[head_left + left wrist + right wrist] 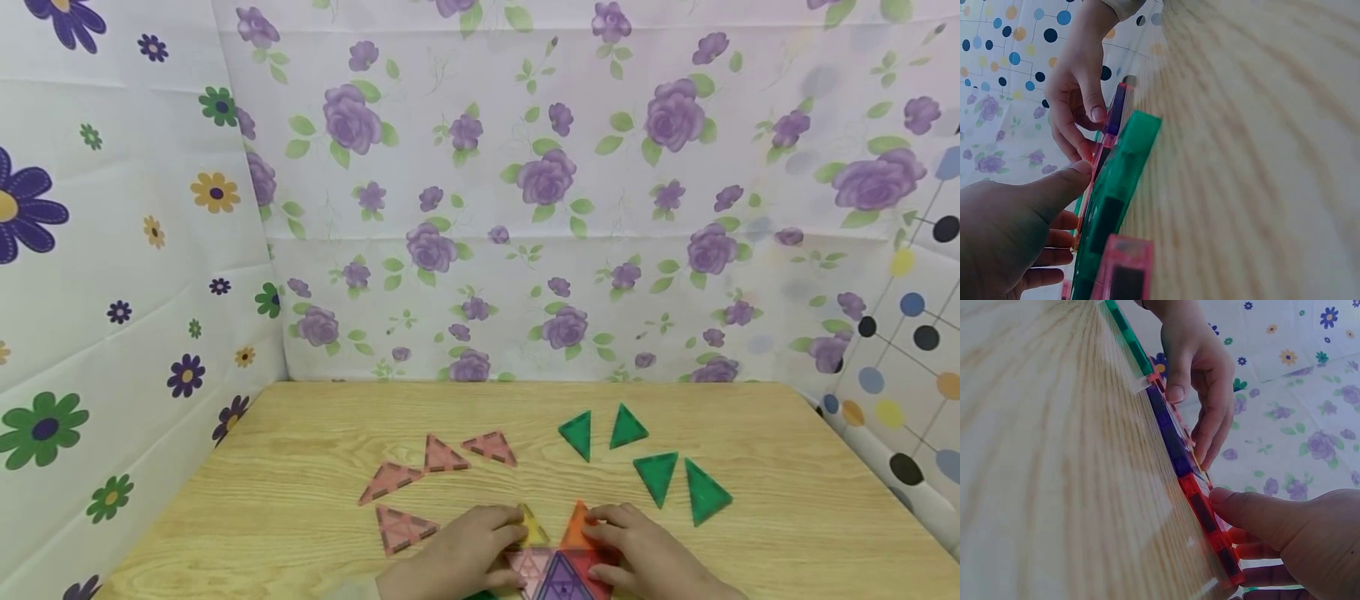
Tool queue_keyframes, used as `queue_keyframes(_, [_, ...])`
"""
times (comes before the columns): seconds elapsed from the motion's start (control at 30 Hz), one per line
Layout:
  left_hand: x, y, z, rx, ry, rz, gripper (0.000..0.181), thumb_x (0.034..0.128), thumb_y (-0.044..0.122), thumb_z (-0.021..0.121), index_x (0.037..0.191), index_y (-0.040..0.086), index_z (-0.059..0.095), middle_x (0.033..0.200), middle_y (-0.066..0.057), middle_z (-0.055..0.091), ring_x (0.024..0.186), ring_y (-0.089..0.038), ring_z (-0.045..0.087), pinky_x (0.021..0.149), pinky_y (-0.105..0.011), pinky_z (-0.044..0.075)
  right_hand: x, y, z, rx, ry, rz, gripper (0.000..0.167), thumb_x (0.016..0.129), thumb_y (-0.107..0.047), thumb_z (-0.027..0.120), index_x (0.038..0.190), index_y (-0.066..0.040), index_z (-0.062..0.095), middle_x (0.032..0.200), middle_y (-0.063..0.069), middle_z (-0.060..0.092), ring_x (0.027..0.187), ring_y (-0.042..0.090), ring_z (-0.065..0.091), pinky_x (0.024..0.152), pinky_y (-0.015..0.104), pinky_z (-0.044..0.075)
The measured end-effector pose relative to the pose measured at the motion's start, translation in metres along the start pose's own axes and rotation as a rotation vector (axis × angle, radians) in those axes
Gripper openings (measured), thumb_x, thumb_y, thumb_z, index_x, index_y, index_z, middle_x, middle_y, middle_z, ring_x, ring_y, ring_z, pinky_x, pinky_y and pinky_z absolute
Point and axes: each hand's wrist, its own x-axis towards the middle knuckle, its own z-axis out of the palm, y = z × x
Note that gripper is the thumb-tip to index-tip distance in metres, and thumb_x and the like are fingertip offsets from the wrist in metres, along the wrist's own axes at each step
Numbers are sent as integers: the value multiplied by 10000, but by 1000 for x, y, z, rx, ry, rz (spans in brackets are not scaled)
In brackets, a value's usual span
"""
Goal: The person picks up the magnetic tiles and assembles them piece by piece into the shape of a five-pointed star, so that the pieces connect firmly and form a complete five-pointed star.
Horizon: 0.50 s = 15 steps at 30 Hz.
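My left hand (468,550) touches a yellow triangle tile (535,531) with its fingertips, and its thumb lies on a pink tile (534,565). On the other side, my right hand (639,548) has its fingers on an orange triangle tile (574,530) and its thumb by a red tile (592,567). A purple triangle tile (561,581) sits between the pink and red ones, all flat in a row. Part of a green tile (1110,194) shows below the left hand, with a pink tile edge (1127,262) near it in the left wrist view.
Several pink triangle tiles (405,529) lie spread on the wooden table (262,517) left of the hands. Several green triangle tiles (656,477) lie at the back right. A flowered cloth (480,192) hangs behind the table, with patterned cloths at both sides.
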Motion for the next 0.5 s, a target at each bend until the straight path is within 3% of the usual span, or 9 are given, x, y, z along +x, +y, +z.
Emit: queue_keyframes(0.5, [1, 4, -1, -26, -73, -56, 605, 924, 541, 539, 1330, 92, 569, 1379, -73, 548, 1239, -190, 544, 1001, -311, 483, 1, -2, -2, 24, -40, 43, 580, 889, -589, 550, 1242, -142, 658, 1262, 6, 605, 1125, 239, 568, 896, 392, 523])
